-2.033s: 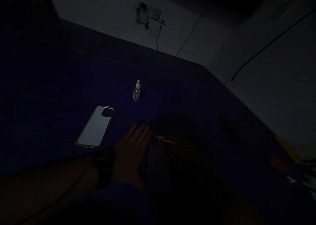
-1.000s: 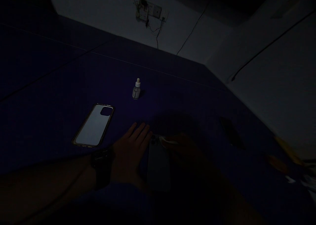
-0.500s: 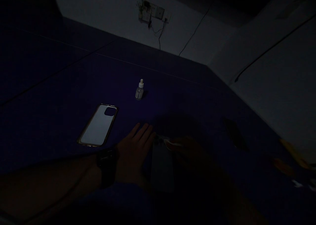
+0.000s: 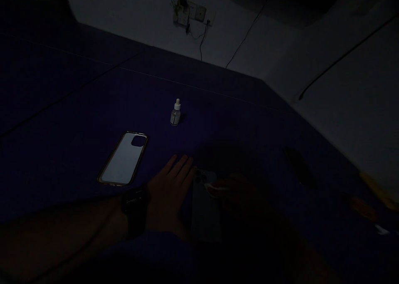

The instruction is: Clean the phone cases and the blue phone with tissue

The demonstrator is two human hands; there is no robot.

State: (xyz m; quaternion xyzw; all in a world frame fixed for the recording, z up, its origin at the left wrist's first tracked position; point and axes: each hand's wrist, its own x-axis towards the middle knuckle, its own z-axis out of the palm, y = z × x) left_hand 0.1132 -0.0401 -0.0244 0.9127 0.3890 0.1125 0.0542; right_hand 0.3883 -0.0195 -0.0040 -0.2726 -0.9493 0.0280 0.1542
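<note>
A smartphone (image 4: 205, 217) lies back side up on the dark blue surface, its camera lenses showing at the top. My left hand (image 4: 170, 192), with a dark watch (image 4: 134, 211) on the wrist, rests flat along the phone's left side with fingers stretched out. Against the upper right of the phone's back, my right hand (image 4: 235, 192) pinches a small white cloth (image 4: 215, 188); deep shadow hides most of this hand. To the left lies a clear phone case (image 4: 123, 159) with a gold rim. Beyond the hands stands a dropper bottle (image 4: 175, 114) with a white top.
A dark flat object (image 4: 299, 167) lies on the right. Near the right edge are a yellow item (image 4: 377, 190), an orange item (image 4: 363, 208) and a white scrap (image 4: 382, 230), all dim. Sockets (image 4: 196, 13) with cords are on the back wall.
My right hand has shifted the cloth slightly down the phone's back, leaving more of the camera area in sight. My left hand has stayed in place.
</note>
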